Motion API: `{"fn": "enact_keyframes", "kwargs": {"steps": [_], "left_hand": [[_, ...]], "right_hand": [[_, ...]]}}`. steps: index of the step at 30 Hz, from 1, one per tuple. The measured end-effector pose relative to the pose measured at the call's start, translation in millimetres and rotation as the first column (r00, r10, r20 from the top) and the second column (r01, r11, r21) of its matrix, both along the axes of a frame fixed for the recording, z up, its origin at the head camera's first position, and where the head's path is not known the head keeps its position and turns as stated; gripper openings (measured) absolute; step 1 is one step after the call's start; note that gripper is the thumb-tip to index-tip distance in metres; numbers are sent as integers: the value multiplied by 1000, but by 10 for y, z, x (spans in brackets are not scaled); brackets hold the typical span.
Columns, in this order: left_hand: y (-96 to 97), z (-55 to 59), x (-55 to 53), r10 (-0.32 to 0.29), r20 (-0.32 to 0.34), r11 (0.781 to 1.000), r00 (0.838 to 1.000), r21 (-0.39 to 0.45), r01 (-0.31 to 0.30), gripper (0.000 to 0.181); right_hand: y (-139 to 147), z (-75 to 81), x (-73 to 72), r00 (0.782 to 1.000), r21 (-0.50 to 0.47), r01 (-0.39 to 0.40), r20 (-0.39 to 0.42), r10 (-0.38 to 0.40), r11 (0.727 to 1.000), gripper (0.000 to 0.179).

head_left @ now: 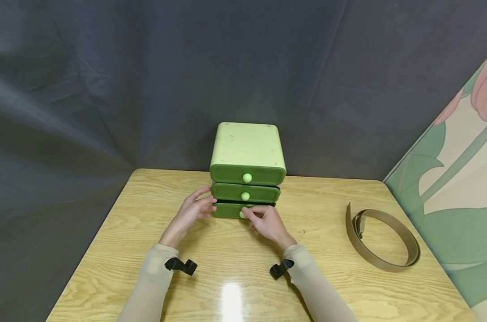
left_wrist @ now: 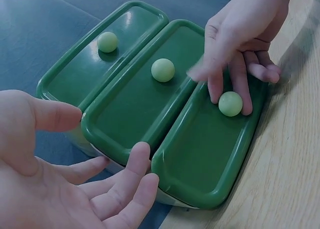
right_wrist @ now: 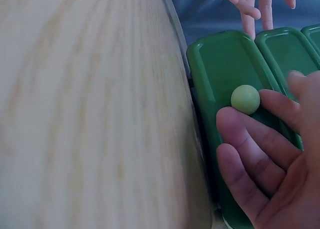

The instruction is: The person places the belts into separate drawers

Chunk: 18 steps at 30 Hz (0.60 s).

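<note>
A small pale green drawer unit (head_left: 248,144) with three dark green fronts stands at the back of the table. Each front has a round light green knob. My right hand (head_left: 267,222) is at the bottom drawer (head_left: 226,210). In the right wrist view, its index and middle fingers lie on either side of the bottom knob (right_wrist: 245,99), while the thumb is raised off it. My left hand (head_left: 189,215) is spread at the unit's left side, fingertips right at the edges of the middle drawer (left_wrist: 135,101) and bottom drawer. The top drawer (left_wrist: 95,64) has no hand on it.
A coiled brown belt (head_left: 413,248) lies on the right side of the wooden table (head_left: 320,214). A dark grey curtain (head_left: 179,89) hangs close behind the drawer unit. Floral fabric (head_left: 461,223) borders the table's right edge.
</note>
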<state>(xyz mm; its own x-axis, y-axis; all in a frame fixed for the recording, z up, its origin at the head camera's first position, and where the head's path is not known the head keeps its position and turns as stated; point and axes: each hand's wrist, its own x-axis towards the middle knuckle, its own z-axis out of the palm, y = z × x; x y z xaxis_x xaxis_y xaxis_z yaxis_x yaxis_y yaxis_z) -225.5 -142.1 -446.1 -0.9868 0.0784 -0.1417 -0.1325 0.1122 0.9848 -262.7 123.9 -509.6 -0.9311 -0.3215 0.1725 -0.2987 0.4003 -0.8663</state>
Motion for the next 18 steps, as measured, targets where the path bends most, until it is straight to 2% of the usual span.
{"fn": "enact_keyframes", "kwargs": {"steps": [3, 5, 12, 18], "left_hand": [[-4, -2, -7, -7, 5, 1000, 1000, -1, 7, 59], [-5, -5, -10, -15, 7, 1000, 1000, -2, 15, 60], [-5, 0, -8, -23, 12, 1000, 1000, -9, 24, 61], [-5, 4, -10, -15, 26, 1000, 1000, -10, 15, 60]], "right_hand": [[-10, 4, 11, 998, -25, 40, 58, -39, 999, 54], [-24, 17, 20, 993, -49, 67, 98, -62, 997, 60], [-59, 71, 54, 990, -13, 117, 86, -116, 993, 53], [-95, 89, 57, 988, 15, 148, 52, -148, 989, 57]]}}
